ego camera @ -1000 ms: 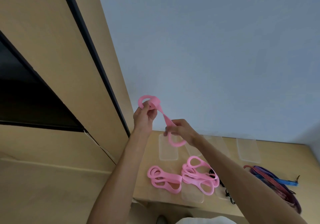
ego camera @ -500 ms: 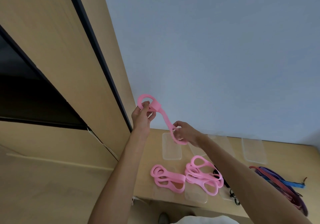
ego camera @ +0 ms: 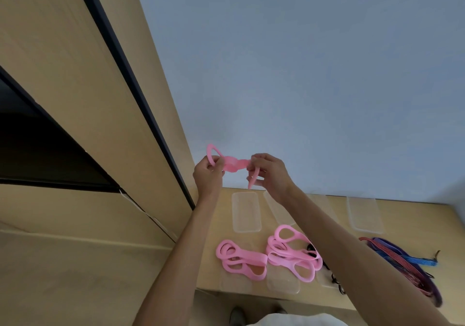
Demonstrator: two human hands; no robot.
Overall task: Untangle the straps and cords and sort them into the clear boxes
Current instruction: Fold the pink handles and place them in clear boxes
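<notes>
My fingers [ego camera: 254, 161] pinch a pink silicone strap [ego camera: 232, 164] — left hand [ego camera: 208, 177] gripping one loop, right hand [ego camera: 270, 172] the other — above the wooden table [ego camera: 415, 227].

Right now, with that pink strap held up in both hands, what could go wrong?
The pink strap is held up between the left hand and right hand; if it slips, it may fall among the pink piles and retangle. The near clear boxes at the table edge might get knocked off.

Left hand [ego camera: 207, 177] and right hand [ego camera: 269, 172] pinch a pink strap [ego camera: 232, 165] above the table [ego camera: 412, 221].
</notes>
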